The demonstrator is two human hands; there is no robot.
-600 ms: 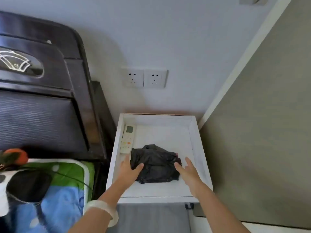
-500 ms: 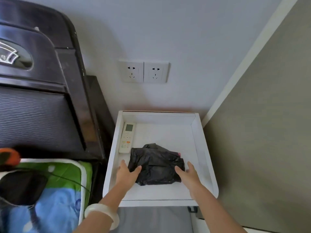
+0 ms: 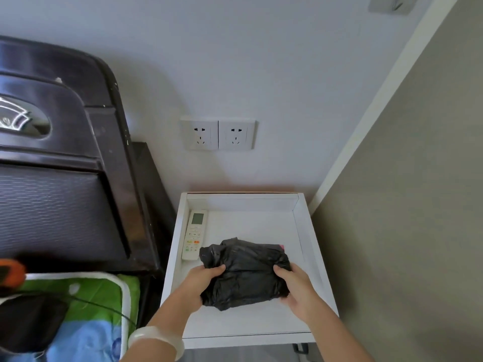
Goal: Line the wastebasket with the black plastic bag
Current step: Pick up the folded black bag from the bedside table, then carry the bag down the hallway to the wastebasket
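I have my left hand [image 3: 206,279] and right hand [image 3: 296,286] closed on either side of the crumpled black plastic bag [image 3: 245,273], which sits on the small white rimmed table [image 3: 304,226] beside a white remote control [image 3: 194,235]; no wastebasket is in view; the bag is bunched, so I judge unfolding and lining are all ahead.

bag [image 3: 245,273] on the tray [image 3: 303,223], between both hands; remote [image 3: 194,237] left of it; sockets [image 3: 218,134] behind
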